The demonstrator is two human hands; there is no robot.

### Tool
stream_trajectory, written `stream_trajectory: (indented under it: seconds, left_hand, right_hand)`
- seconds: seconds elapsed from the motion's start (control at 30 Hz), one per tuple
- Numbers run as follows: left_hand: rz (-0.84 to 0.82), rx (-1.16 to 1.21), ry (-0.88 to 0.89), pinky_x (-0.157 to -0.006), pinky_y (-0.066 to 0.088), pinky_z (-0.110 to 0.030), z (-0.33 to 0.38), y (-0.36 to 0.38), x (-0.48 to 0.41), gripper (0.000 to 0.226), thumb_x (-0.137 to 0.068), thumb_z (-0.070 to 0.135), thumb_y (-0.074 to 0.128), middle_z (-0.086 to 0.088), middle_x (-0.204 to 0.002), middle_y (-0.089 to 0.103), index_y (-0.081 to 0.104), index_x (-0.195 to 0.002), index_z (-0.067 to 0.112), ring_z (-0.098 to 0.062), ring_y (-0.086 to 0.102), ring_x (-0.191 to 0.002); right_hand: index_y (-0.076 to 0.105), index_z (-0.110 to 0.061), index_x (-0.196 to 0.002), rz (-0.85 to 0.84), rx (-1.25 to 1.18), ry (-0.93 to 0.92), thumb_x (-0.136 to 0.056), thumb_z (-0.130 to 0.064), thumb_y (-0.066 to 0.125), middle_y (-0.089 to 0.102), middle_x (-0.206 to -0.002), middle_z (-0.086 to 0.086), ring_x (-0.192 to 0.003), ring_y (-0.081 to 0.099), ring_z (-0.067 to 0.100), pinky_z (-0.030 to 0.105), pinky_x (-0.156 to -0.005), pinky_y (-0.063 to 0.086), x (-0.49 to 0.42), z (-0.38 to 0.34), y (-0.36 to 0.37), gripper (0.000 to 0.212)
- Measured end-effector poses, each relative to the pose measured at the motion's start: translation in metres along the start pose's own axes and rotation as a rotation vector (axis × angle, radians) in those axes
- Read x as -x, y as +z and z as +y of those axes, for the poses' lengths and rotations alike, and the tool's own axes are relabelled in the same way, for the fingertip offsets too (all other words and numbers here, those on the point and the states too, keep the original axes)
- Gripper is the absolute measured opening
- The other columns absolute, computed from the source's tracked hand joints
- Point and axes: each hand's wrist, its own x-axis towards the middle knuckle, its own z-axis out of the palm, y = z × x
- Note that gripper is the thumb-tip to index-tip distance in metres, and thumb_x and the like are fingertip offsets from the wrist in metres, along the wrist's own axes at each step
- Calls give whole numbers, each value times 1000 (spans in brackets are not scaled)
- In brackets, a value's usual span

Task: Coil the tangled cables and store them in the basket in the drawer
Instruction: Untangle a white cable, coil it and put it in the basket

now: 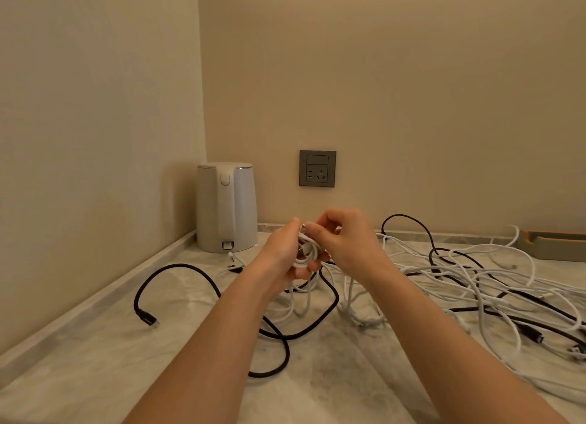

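A small coil of white cable (307, 253) is held above the marble counter (95, 360). My left hand (283, 252) grips the coil from the left and below. My right hand (347, 238) pinches a strand of it at the top. Loose white strands hang from the coil down to the counter. A black braided cable (177, 269) loops across the counter to the left, its plug lying at the front left. A tangle of white and black cables (482, 284) spreads over the right side. No basket or drawer is in view.
A white electric kettle (225, 206) stands in the back corner by the left wall. A grey wall socket (317, 168) sits above the counter behind my hands. A shallow brown-rimmed tray (555, 244) lies at the back right.
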Motion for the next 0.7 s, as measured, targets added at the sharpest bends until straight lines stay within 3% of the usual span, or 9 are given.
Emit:
stream_trajectory:
  seconds: [0.07,0.1,0.2,0.3,0.43,0.53,0.6,0.7]
  left_hand:
    - [21,-12,-6,-31,21,-10,0,-3,-2,47,-104,27,22,-9,-45,53,50,-74,5,-13,40,-34]
    - [31,-28,-8,-32,21,-10,0,-4,-3,45,-103,25,22,-10,-46,53,50,-73,5,-13,39,-34]
    - [78,-57,-13,-32,21,-10,-1,-11,-5,39,-98,15,24,-10,-45,51,49,-69,6,-14,38,-34]
    - [107,-56,-23,-32,21,-13,-1,-14,-5,34,-97,13,25,-4,-42,46,46,-70,8,-13,38,-33]
    - [62,5,-32,-32,22,-13,0,-14,-4,47,-104,34,24,-1,-41,43,45,-70,9,-11,39,-33]
    - [18,0,-13,-32,23,-13,0,-12,-3,55,-103,44,23,-2,-42,44,46,-67,10,-10,40,-33]
    - [16,3,34,-31,23,-13,-2,-9,-3,56,-103,46,24,-1,-42,44,48,-67,10,-9,40,-33]
    - [14,0,117,-30,26,-15,-4,-6,-4,56,-102,46,24,-1,-41,46,53,-71,10,-9,42,-32]
  right_hand:
    - [65,-14,-76,-77,98,-37,-90,-20,63,60,-61,-5,-48,55,-2,12,-47,41,1,-3,-2,15]
    - [65,-14,-79,-117,169,-63,-92,-20,60,59,-62,-7,-48,53,-3,11,-48,39,2,-4,-3,14]
    - [63,-13,-83,-207,325,-162,-96,-21,51,56,-67,-6,-57,48,3,26,-58,37,4,-7,-1,19]
    - [59,-13,-87,-199,410,-244,-95,-25,52,51,-74,-8,-71,50,14,29,-63,38,8,-6,8,16]
    - [57,-10,-89,-71,532,-299,-96,-26,49,55,-88,2,-79,54,25,40,-70,45,8,-2,16,20]
    - [54,-12,-83,-53,454,-287,-97,-22,47,52,-84,2,-76,52,24,38,-69,42,6,3,18,19]
    - [52,-14,-79,-30,318,-242,-96,-16,49,48,-79,-1,-72,47,18,29,-66,36,6,6,19,17]
    - [59,-1,-83,3,121,-200,-95,-10,51,48,-81,3,-72,46,14,16,-63,33,9,6,20,16]
